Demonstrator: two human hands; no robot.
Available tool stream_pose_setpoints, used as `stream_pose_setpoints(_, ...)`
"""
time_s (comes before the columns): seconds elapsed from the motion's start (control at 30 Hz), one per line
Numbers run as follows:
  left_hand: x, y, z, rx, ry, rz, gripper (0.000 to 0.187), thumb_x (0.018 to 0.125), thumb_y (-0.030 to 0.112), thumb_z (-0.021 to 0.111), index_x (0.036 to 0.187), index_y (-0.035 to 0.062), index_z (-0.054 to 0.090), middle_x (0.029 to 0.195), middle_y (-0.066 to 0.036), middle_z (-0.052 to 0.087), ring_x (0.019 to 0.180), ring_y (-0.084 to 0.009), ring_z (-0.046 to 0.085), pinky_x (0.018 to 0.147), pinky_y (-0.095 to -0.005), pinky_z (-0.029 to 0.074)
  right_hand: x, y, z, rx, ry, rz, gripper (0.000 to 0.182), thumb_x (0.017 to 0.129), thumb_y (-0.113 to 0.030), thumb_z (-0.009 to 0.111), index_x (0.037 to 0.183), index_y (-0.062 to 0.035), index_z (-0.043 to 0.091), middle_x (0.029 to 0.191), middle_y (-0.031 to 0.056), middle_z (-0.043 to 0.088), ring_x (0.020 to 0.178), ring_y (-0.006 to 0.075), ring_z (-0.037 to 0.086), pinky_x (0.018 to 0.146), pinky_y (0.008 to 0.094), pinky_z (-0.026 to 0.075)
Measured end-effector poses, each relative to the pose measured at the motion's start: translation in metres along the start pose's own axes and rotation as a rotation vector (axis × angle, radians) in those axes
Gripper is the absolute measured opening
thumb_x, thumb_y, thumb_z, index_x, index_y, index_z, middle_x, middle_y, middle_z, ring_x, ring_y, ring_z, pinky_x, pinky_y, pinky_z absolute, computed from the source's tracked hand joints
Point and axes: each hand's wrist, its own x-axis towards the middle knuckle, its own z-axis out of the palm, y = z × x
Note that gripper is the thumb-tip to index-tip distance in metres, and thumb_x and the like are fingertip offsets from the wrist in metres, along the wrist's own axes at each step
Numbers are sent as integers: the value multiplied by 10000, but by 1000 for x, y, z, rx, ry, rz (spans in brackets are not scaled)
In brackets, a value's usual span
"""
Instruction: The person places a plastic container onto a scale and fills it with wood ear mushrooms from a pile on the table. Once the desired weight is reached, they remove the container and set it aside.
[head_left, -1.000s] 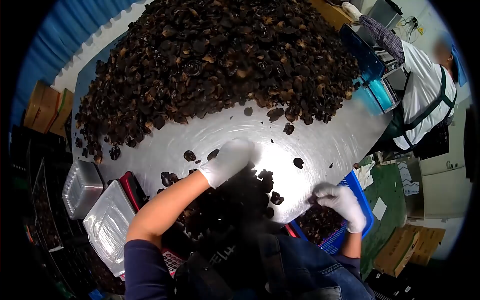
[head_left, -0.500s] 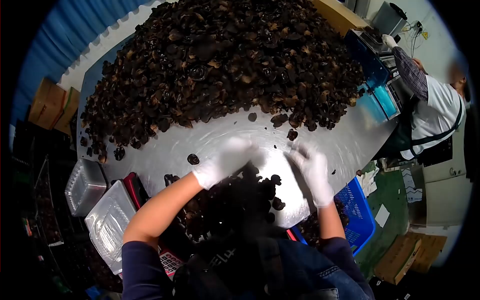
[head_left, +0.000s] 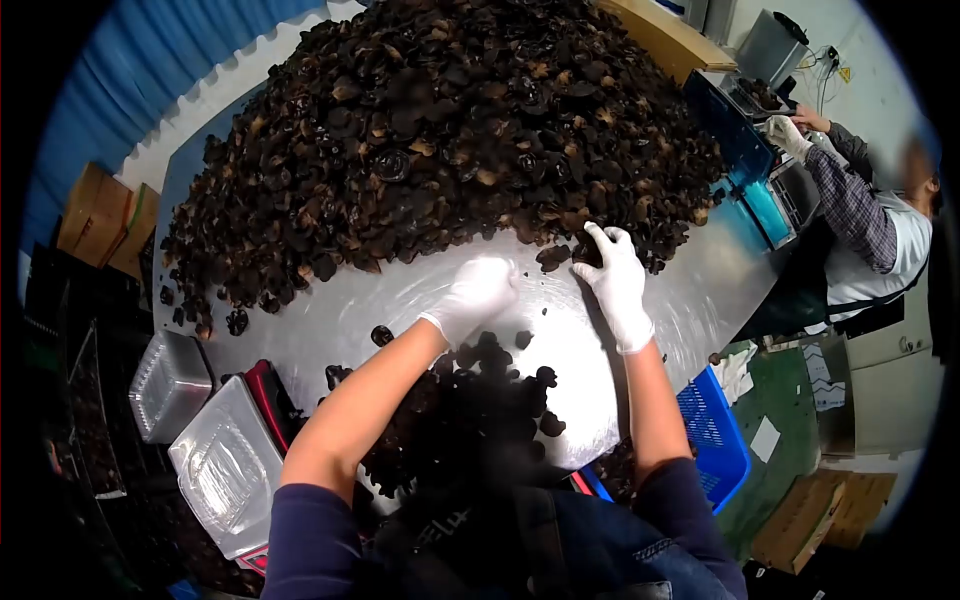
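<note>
A large heap of dark, dried wood ear mushrooms (head_left: 430, 130) covers the back of the metal table (head_left: 690, 310). My right hand (head_left: 617, 285), in a white glove, reaches to the front edge of this heap. Its thumb and fingers are apart, with dark pieces between and behind them. My left hand (head_left: 482, 297), gloved as well, is closed above the bare metal in front of the heap; whatever its curled fingers hold is hidden. Close to my body lies a smaller group of wood ear pieces (head_left: 490, 390), partly in shadow.
At left are a clear plastic tray (head_left: 228, 465) and stacked clear containers (head_left: 170, 388). A blue basket (head_left: 715, 435) stands at right. Another person (head_left: 870, 225) works at the table's right end, beside a blue-edged bin (head_left: 750, 185). Cardboard boxes (head_left: 820, 515) sit on the floor.
My right hand has moved forward to the heap's edge. My left hand has shifted right and slightly forward, its fingers now clearly curled. The other person's arms have also shifted.
</note>
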Motion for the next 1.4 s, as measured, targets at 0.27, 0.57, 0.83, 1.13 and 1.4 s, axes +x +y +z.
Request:
stream_pose_setpoints(0.27, 34, 32, 24, 36, 158, 56, 378, 807, 256, 702, 1103, 31, 635, 1061, -187, 622, 1003, -342, 627, 882, -411, 516, -59, -22, -40, 730, -120, 258, 117, 809, 15, 678, 920, -18, 701, 948, 63, 681, 874, 162, 662, 805, 300, 519)
stream_pose_setpoints(0.57, 5, 21, 5, -67, 129, 2, 214, 845, 152, 606, 1011, 23, 648, 1037, -150, 648, 933, -321, 649, 820, -405, 534, -33, -4, -12, 356, 68, 91, 364, 760, -158, 779, 1100, -60, 694, 1024, 118, 644, 903, 264, 643, 791, 338, 519)
stream_pose_setpoints(0.83, -61, -13, -26, -379, -465, 106, 267, 843, 163, 668, 1084, 50, 685, 906, -66, 661, 838, -218, 640, 791, -330, 520, -15, 6, 14, 285, 65, -27, 96, 796, -89, 685, 874, -34, 679, 926, 146, 604, 833, 318, 627, 756, 389, 510)
stream_pose_setpoints(1.13, -5, 24, -5, -428, -62, -131, 219, 869, 223, 664, 981, 35, 670, 946, -119, 660, 873, -233, 648, 774, -357, 520, -98, -22, -40, 761, -307, 115, 344, 804, -88, 779, 1142, -75, 719, 996, 80, 693, 864, 148, 655, 763, 276, 522)
stream_pose_setpoints(1.4, 29, 31, 23, -45, 232, 56, 161, 822, 187, 686, 875, 48, 624, 914, -129, 623, 934, -283, 647, 826, -394, 517, -2, -8, 22, 173, 0, -63, 216, 812, -140, 712, 1012, -59, 706, 907, 127, 638, 841, 324, 641, 773, 385, 507)
